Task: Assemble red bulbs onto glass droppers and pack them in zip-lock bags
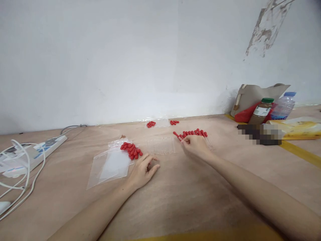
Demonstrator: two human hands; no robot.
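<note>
My right hand (195, 144) pinches a dropper with a red rubber bulb (176, 134) at the left end of a row of similar red-bulbed droppers (197, 132). Their clear tubes are partly hidden behind the hand. On the table rests my left hand (144, 170), fingers apart and curved, holding nothing. Just beyond it lies a pile of loose red bulbs (131, 150), partly on a clear plastic bag (114, 164). Between the hands, several clear tubes without bulbs (160, 146) lie side by side in a row.
By the wall lie a clear bag of tubes (162, 123) and two small groups of red bulbs. A power strip (50, 145) with white cables (27, 170) is at left. Bottles (262, 112), a grey bag (253, 90) and a yellow packet (301, 127) stand at right.
</note>
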